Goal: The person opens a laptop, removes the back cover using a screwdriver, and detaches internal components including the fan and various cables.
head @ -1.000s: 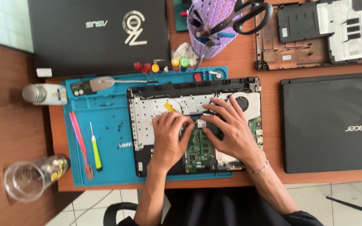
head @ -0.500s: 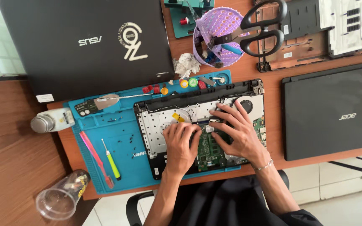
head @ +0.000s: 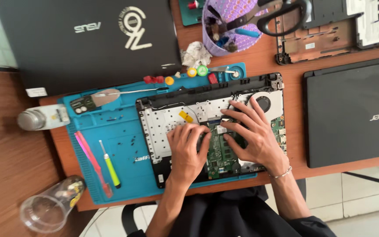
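An opened laptop base (head: pixel 163 123) lies on a blue repair mat (head: pixel 115 136), its green circuit board (head: pixel 224 151) and round fan (head: pixel 263 103) exposed. My left hand (head: pixel 187 151) rests on the base left of the board, fingers curled down beside a small silver part (head: pixel 221 129). My right hand (head: pixel 253 131) lies spread over the board, its fingertips touching the area around that part. Neither hand holds a tool. A small yellow tab (head: pixel 186 116) sits on the white inner plate.
On the mat lie a yellow-green screwdriver (head: pixel 109 164), a pink pry tool (head: pixel 92 160), tweezers (head: pixel 132 91) and coloured caps (head: pixel 197 71). Closed black laptops (head: pixel 88 39) (head: pixel 356 109) flank it. A purple cup with scissors (head: pixel 237 22), a bottle (head: pixel 42 118) and a clear glass (head: pixel 51 204) stand nearby.
The view has tilted and shifted. Both hands stay on the laptop's inside, with the fingers moving slightly around the middle of the board.
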